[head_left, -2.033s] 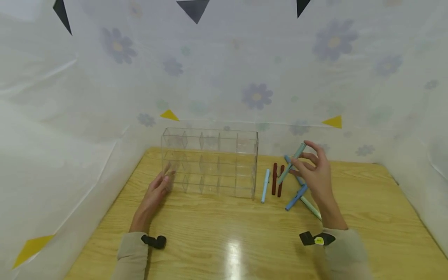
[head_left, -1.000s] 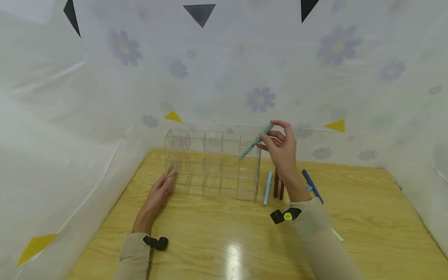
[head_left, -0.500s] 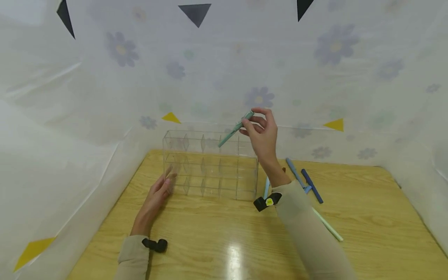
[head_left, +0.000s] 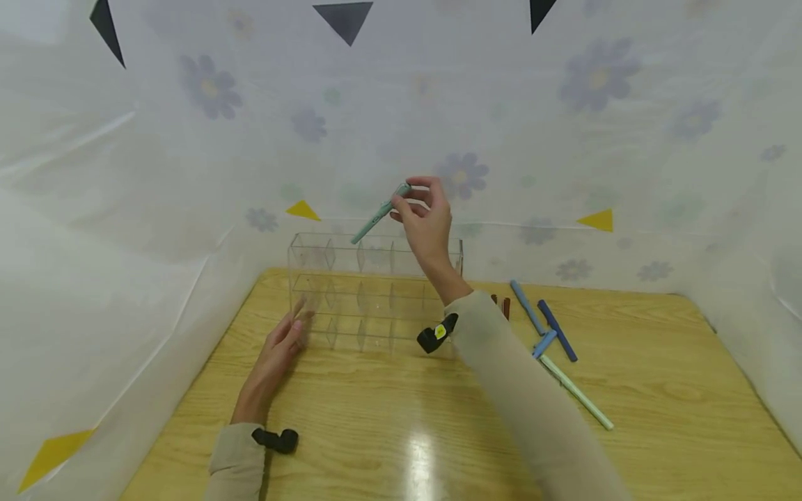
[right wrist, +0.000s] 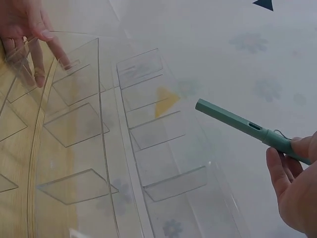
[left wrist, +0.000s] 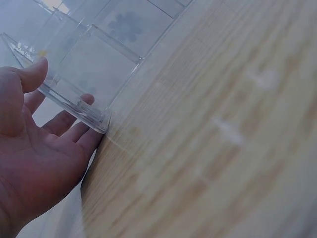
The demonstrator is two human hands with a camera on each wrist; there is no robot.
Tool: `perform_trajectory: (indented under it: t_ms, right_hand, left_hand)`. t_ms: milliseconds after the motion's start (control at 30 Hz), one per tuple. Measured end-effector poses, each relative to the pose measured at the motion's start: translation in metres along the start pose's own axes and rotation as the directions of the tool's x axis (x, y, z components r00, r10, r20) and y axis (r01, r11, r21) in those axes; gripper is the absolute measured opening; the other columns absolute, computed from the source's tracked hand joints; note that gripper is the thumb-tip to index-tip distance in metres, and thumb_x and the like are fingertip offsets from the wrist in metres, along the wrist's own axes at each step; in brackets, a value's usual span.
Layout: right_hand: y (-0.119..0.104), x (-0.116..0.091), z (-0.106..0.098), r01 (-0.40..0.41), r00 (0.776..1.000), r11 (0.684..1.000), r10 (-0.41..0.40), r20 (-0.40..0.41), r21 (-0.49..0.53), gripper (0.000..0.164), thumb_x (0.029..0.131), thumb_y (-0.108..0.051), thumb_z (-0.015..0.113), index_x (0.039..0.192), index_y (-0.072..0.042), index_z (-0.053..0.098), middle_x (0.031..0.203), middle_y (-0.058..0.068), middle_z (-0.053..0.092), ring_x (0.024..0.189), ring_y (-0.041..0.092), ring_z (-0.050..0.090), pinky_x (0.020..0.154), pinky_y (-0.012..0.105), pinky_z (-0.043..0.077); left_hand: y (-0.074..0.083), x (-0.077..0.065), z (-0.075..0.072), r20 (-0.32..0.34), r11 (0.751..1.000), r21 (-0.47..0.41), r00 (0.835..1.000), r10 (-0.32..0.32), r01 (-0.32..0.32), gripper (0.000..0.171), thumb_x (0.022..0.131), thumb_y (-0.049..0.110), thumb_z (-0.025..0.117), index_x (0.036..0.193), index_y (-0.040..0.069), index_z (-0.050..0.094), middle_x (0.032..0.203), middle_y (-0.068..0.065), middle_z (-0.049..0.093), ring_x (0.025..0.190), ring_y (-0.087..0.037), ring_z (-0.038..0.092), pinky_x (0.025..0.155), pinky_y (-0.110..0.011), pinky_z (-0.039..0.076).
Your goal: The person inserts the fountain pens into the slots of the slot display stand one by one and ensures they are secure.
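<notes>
My right hand (head_left: 429, 223) pinches a green capped pen (head_left: 379, 214) between thumb and fingers, holding it slanted above the back of a clear compartment organizer (head_left: 376, 282). In the right wrist view the pen (right wrist: 228, 118) shows a slot in its barrel and a wire clip, its free end pointing at the organizer's top compartments. My left hand (head_left: 280, 348) touches the organizer's left side near the table, with its fingers (left wrist: 62, 123) extended along the outside of the wall and the thumb at the front edge.
On the table right of the organizer lie blue pens (head_left: 528, 306), a dark blue pen (head_left: 557, 330) and a pale green pen (head_left: 578, 392). Two dark red pens (head_left: 506, 308) are partly hidden by the right sleeve (head_left: 526, 390). A flowered curtain (head_left: 388, 104) hangs behind the table.
My right hand has carried the green pen left and up, from over the loose pens to above the organizer. The left hand stays at the organizer's left side.
</notes>
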State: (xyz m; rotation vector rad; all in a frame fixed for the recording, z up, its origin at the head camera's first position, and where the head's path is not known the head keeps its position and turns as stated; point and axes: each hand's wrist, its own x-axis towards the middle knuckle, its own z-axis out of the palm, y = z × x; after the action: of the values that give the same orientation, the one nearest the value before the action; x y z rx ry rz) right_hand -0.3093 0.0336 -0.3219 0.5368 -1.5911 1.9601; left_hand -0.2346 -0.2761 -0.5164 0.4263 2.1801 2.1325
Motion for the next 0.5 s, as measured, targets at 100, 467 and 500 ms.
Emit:
perform_trajectory:
  t_ms: [100,467,500]
  right_hand:
    - [0.007,0.002,0.008,-0.015,1.0,1.0,0.015,0.008,-0.02,0.031,0.097,0.003,0.068,0.125,0.009,0.055,0.105,0.021,0.064,0.086,0.034,0.072,0.08,0.039,0.059]
    - [0.022,-0.001,0.018,-0.113,0.991,0.99,0.118,0.055,-0.087,0.024,0.096,0.004,0.069,0.118,0.007,0.06,0.104,0.023,0.069,0.088,0.04,0.072,0.079,0.042,0.059]
    - [0.022,-0.001,0.018,-0.121,0.99,0.988,0.127,0.061,-0.093,0.023,0.096,0.004,0.069,0.117,0.007,0.061,0.104,0.022,0.07,0.088,0.039,0.072,0.078,0.041,0.06]
  left_hand:
    - [0.001,-0.001,0.0,-0.006,1.0,0.0,1.0,-0.002,0.002,0.055,0.114,0.029,0.035,0.166,0.016,0.02,0.164,-0.026,0.027,0.154,-0.036,0.013,0.117,-0.063,0.012]
    - [0.001,-0.004,0.005,-0.006,1.0,0.02,1.0,-0.012,0.012,0.055,0.114,0.03,0.035,0.166,0.017,0.02,0.164,-0.023,0.029,0.154,-0.034,0.018,0.117,-0.053,0.02]
    - [0.001,-0.004,0.006,-0.008,1.0,0.026,1.0,-0.012,0.012,0.055,0.114,0.03,0.035,0.166,0.018,0.021,0.163,-0.023,0.03,0.153,-0.034,0.019,0.116,-0.052,0.021]
